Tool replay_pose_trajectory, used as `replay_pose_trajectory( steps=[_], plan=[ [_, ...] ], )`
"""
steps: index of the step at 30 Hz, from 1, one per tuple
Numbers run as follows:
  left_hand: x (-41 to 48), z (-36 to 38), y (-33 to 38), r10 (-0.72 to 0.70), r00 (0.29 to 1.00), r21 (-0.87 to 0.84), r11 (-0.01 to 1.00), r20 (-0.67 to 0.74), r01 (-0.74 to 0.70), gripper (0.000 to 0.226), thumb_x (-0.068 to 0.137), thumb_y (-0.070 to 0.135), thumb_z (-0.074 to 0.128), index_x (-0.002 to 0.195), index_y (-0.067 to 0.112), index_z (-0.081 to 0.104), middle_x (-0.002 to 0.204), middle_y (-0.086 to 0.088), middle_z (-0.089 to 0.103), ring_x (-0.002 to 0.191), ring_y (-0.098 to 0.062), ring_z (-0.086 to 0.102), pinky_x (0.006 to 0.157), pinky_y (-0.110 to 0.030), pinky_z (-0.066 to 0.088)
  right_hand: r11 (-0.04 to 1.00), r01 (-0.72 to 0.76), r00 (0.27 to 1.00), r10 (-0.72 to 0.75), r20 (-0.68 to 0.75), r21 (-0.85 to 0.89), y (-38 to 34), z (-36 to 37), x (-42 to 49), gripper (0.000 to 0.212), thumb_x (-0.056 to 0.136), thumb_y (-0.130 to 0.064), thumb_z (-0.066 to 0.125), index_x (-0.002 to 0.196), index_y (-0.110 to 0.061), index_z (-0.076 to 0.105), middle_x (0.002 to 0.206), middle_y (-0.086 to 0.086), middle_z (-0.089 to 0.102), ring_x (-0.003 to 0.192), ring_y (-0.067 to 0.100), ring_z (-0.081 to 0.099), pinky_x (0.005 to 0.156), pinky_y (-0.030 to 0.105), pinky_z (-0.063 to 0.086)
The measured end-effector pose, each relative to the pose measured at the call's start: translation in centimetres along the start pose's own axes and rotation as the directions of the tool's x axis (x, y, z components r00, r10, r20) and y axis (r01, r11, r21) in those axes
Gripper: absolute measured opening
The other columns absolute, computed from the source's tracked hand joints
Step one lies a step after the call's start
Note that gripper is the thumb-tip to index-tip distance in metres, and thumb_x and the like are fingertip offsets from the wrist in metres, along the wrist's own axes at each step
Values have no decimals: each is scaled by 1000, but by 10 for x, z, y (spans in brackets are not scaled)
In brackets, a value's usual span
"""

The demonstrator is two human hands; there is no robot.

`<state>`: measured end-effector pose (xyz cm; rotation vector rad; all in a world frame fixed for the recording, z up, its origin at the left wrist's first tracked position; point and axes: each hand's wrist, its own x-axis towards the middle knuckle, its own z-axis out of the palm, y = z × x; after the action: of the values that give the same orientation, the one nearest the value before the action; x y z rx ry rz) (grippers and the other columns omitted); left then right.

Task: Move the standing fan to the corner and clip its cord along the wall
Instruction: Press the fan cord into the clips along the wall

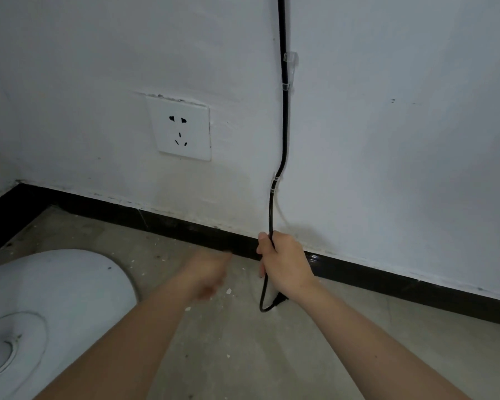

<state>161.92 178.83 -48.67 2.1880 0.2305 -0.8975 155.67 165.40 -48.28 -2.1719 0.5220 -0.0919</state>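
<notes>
A black cord [285,116] runs down the white wall, held by clear clips [289,60] near the top and another clear clip [275,180] lower down. My right hand [285,262] is closed around the cord just above the black skirting, and the cord loops below the hand to a dark plug [279,300] near the floor. My left hand [205,272] is blurred, hovering over the floor left of the cord with its fingers loosely curled and nothing in it. The fan's round white base [49,307] sits on the floor at the lower left.
A white wall socket [181,129] is set in the wall left of the cord. Black skirting [416,287] lines the wall foot and meets a corner at the far left. The grey floor [243,342] carries small white flecks.
</notes>
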Motion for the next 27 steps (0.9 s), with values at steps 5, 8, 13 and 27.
replay_pose_trajectory(
  steps=[5,8,13,27],
  plan=[
    [8,17,-38,-272,865,-200,902,423,381,70,88,55,53,115,-10,50,90,-28,69,76,-38,72,59,-38,59,964,-109,994,102,40,244,-4,4,-2,39,102,-32,37,73,-12,55,47,2,59,45,13,51,55,26,42],
    [3,27,-37,-147,804,-433,779,577,454,48,89,27,63,118,-9,51,95,-32,67,75,-36,72,55,-37,60,935,-126,992,113,56,332,-7,4,-5,39,102,-31,39,71,-13,56,44,1,59,39,7,49,52,25,39],
    [1,24,-41,-145,846,-637,596,513,489,14,90,-3,53,83,-12,61,57,-17,64,44,-19,61,38,-24,53,902,-179,982,140,126,393,-10,-1,-8,38,102,-30,40,73,-11,56,43,-1,60,35,12,46,38,21,37],
    [38,-17,-30,-60,995,-866,499,-79,-39,15,90,-7,54,102,3,59,94,-12,55,82,-18,59,86,-27,47,934,-262,964,266,17,242,-7,8,20,29,92,-11,58,63,-12,61,67,10,63,55,22,58,63,33,51]
  ],
)
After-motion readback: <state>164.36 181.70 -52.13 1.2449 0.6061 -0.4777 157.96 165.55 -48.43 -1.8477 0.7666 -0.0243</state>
